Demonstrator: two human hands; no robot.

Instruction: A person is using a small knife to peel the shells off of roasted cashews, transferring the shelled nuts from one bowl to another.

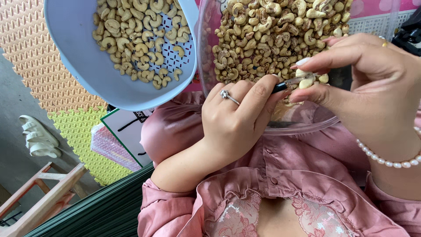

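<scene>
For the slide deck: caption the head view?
Left hand works a small blade on a cashew held by right hand.

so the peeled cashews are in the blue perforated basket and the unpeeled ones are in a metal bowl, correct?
Not quite. The unpeeled cashews sit in a clear see-through bowl, not a metal one; the head view shows the pink cloth through its wall. The rest holds: the peeled cashews lie in the blue perforated basket.
</scene>
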